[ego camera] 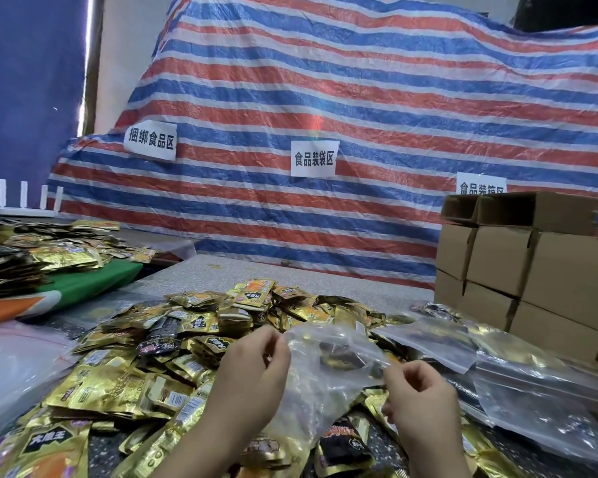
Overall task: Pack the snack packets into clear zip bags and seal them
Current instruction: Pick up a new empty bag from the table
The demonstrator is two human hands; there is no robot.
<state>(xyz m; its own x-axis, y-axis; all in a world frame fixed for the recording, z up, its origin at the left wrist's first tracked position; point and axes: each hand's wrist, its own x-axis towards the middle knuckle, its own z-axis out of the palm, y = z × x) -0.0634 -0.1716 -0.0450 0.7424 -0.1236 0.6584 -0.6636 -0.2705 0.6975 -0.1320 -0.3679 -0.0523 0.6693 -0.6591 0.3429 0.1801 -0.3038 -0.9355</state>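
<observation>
Single head-worn view, forward and down, close over the table (325,277).

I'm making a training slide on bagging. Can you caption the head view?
Both hands, left hand and right hand, pinch a clear zip bag above a pile of snack packets.

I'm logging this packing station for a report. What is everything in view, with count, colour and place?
snack packets: many, gold and black, heaped mid-table
second packet pile: many, gold, far left
zip bag: one, clear, held over the heap, packets inside
other zip bags: several, clear, right of heap
cardboard boxes: several, brown, stacked right
tarp: one, red-blue-white striped, behind
paper signs: three, white, on tarp
green cloth: one, left
table: grey speckled
left hand: pinches bag's left edge
right hand: pinches bag's right edge
</observation>
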